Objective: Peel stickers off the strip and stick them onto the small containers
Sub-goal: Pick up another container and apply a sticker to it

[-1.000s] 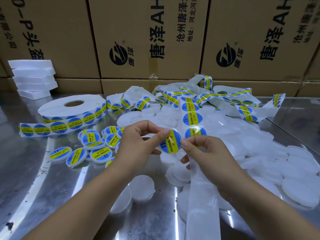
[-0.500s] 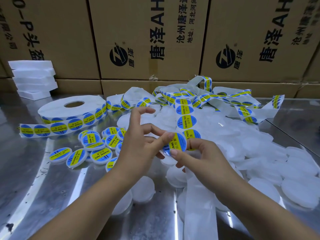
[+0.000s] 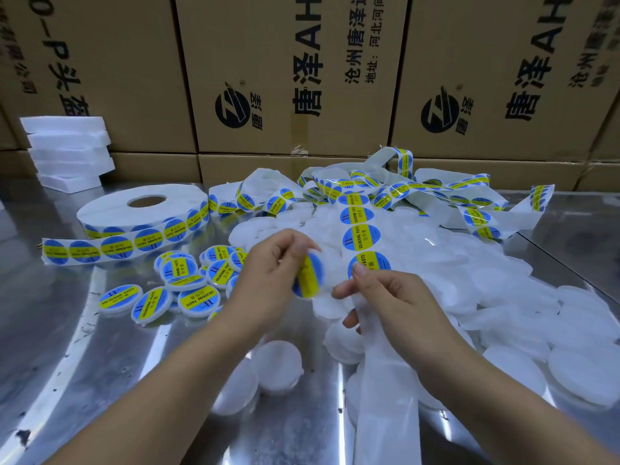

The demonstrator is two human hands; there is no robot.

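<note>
My left hand point(image 3: 271, 273) pinches a small white container point(image 3: 318, 260), tilted on edge, with a blue and yellow sticker point(image 3: 307, 278) on its face. Just to its right, my right hand point(image 3: 396, 297) pinches the sticker strip point(image 3: 360, 236) by the thumb, right below a sticker still on the strip point(image 3: 372, 261). The bare backing point(image 3: 385, 397) hangs down from that hand toward me. Labelled containers point(image 3: 198, 298) lie in a cluster left of my left hand. Unlabelled white containers point(image 3: 486, 283) are heaped to the right.
A roll of stickers point(image 3: 144, 209) lies at the back left on the metal table point(image 3: 67, 347), its strip looping across the back. White foam blocks point(image 3: 67, 152) are stacked far left. Cardboard boxes point(image 3: 288, 78) wall off the back. Two bare containers point(image 3: 278, 364) lie under my forearms.
My left hand has drawn the stickered container left and turned it on edge, away from the strip. The strip has slid toward me, and its following sticker now sits at my right thumb.
</note>
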